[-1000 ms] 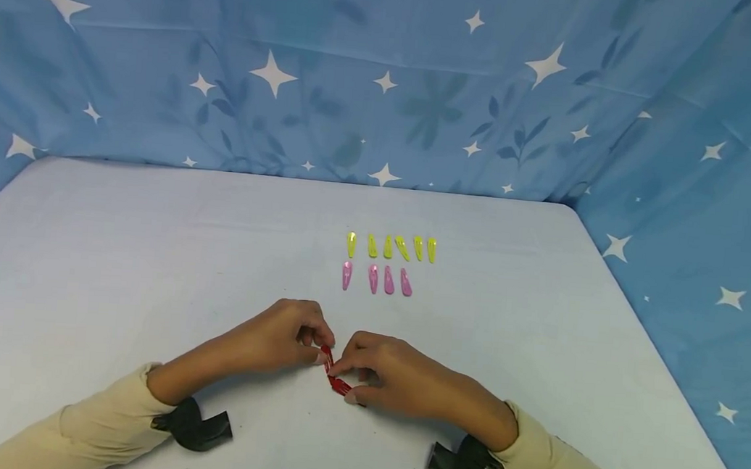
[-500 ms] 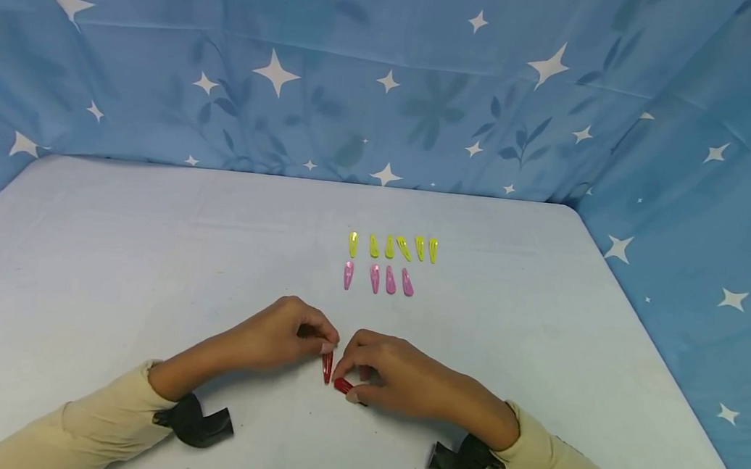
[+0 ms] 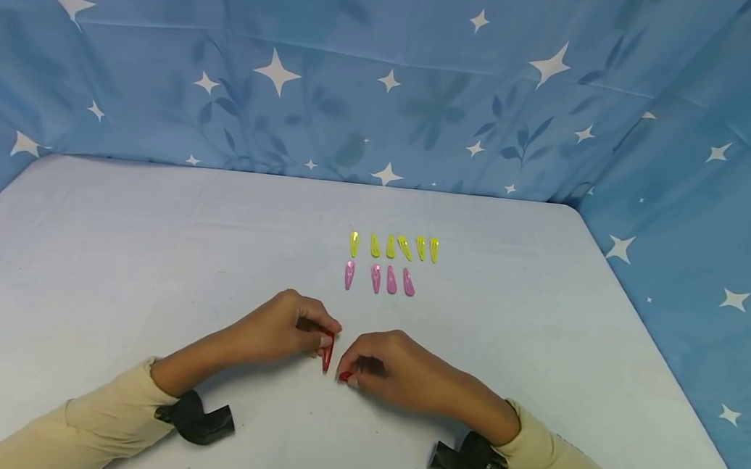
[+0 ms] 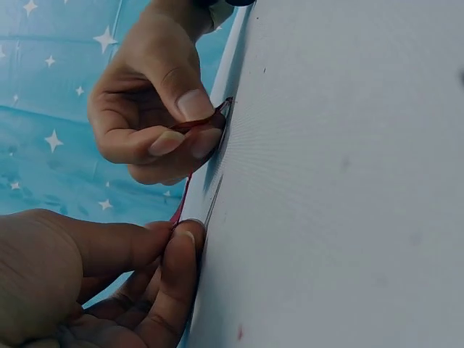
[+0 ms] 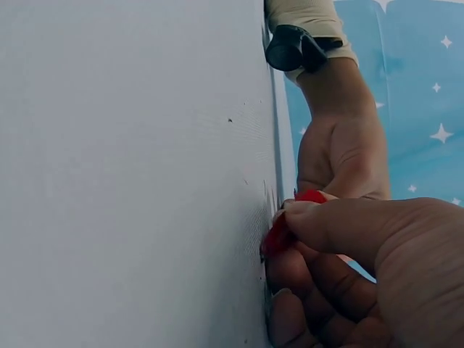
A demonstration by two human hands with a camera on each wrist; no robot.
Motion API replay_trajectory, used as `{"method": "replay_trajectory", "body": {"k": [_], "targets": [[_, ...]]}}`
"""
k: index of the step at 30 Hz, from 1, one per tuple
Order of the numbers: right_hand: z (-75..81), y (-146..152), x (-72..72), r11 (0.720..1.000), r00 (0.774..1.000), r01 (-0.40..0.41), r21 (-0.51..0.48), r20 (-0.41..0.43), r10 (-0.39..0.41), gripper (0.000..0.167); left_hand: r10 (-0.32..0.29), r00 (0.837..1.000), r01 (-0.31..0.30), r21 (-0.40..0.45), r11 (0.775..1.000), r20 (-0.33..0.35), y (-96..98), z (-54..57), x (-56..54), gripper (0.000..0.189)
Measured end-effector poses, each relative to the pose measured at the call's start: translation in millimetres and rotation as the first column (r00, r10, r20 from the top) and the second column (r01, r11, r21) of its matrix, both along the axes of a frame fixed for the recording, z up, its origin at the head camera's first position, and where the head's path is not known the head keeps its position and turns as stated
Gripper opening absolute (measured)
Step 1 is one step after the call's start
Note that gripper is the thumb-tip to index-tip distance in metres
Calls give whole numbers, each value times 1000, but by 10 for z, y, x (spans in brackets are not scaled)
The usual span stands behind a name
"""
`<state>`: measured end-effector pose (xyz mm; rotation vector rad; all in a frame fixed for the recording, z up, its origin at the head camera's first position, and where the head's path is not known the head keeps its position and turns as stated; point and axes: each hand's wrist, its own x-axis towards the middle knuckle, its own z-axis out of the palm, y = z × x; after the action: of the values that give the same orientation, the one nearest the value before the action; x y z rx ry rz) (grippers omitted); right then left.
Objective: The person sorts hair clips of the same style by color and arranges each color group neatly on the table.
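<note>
In the head view, my left hand [image 3: 280, 333] pinches a red snap hair clip [image 3: 327, 360] between thumb and fingers, its narrow end pointing down toward the table. Close by on the right, my right hand [image 3: 395, 372] holds a second red hair clip [image 3: 344, 376], mostly covered by its fingertips. A small gap separates the two clips. The left wrist view shows the left hand's clip [image 4: 183, 201] standing out of the fingertips, just off the white surface. Thumb and fingers of the right hand squeeze the other clip [image 5: 278, 235] low over the table in the right wrist view.
Beyond the hands lie a row of several yellow hair clips [image 3: 390, 247] and a nearer row of several pink hair clips [image 3: 375, 279] on the white table [image 3: 152, 248]. A blue star-patterned curtain [image 3: 334, 79] hangs behind and at the right.
The red clips met end to end a second ago and now stand apart. My left hand has moved slightly away and up with its clip; the right hand's clip has turned and is more covered.
</note>
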<state>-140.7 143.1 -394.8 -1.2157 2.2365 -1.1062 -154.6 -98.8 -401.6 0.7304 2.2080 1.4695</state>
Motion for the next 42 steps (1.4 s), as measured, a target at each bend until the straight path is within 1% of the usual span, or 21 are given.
{"method": "replay_trajectory", "body": {"k": [2, 3, 7, 13, 18, 21, 25, 28, 33, 37, 40, 42], "targets": [[7, 2, -11, 1000, 1000, 18, -14, 24, -18, 16, -1, 1000, 0, -22, 1000, -32, -2, -1, -2, 22], [11, 3, -19, 999, 999, 30, -17, 35, -29, 16, 0, 999, -1, -30, 1000, -37, 0, 2, -2, 23], [43, 16, -71, 995, 993, 98, -4, 70, -97, 19, 1, 997, -6, -60, 998, -81, 9, 3, -9, 24], [65, 50, -173, 980, 978, 194, -34, 86, -191, 24, 12, 993, -22, -76, 997, -122, 31, 4, -33, 25], [50, 78, -266, 963, 963, 266, -40, 68, -263, 17, 22, 986, -34, -76, 997, -164, 53, 14, -85, 24], [38, 99, -321, 947, 946, 321, -24, 57, -320, 15, 25, 985, -36, -69, 997, -168, 77, 21, -127, 23], [33, 121, -386, 922, 921, 386, -13, 50, -385, 15, 22, 990, -31, -58, 998, -139, 125, 25, -201, 20], [26, 128, -428, 915, 915, 403, -11, 31, -403, 15, 36, 987, -47, -71, 996, -157, 158, 32, -257, 19], [23, 127, -477, 912, 912, 410, 29, -40, -409, 14, 55, 973, -79, -96, 992, -225, 197, 47, -317, 18], [32, 123, -500, 916, 917, 396, 63, -75, -391, 13, 37, 965, -71, -121, 990, -261, 220, 44, -351, 21], [34, 117, -507, 918, 922, 386, 88, -70, -381, 13, 18, 960, -65, -160, 985, -279, 242, 19, -386, 24], [36, 112, -507, 918, 922, 385, 97, -65, -381, 12, 15, 962, -68, -184, 981, -274, 257, 8, -401, 26]]}}
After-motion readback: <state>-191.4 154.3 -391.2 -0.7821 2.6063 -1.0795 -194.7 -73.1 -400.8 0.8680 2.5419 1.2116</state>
